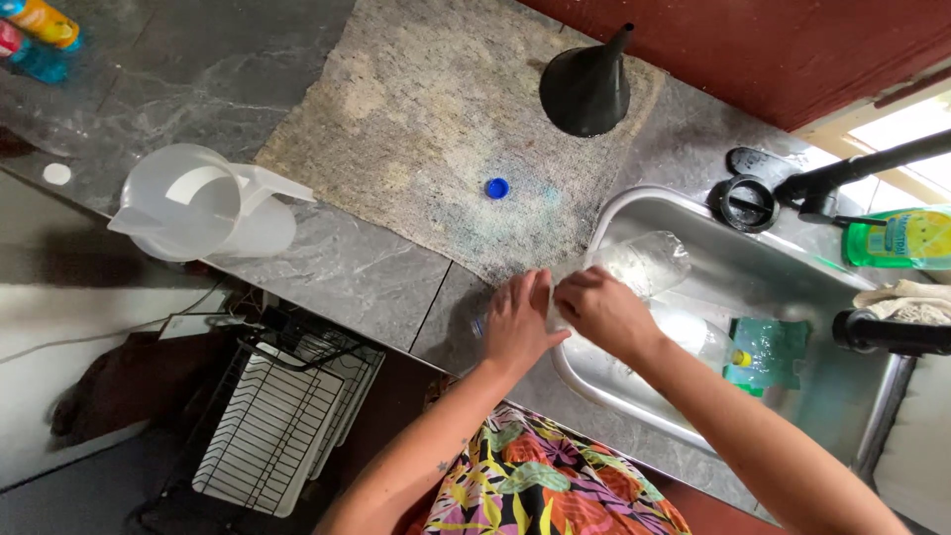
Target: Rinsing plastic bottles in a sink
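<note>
Clear plastic bottle (644,263) lying tilted across the near-left rim of the steel sink (792,272), neck end gripped between left hand (517,325) and right hand (602,309), both closed around it. Blue cap (497,188) left of the sink on a worn cloth (436,119); black funnel (586,87) beyond; clear jug (203,203) far left.

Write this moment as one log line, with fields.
left hand: holds clear bottle | right hand: on same bottle | place: sink rim | nearby: blue cap, funnel, jug
</note>
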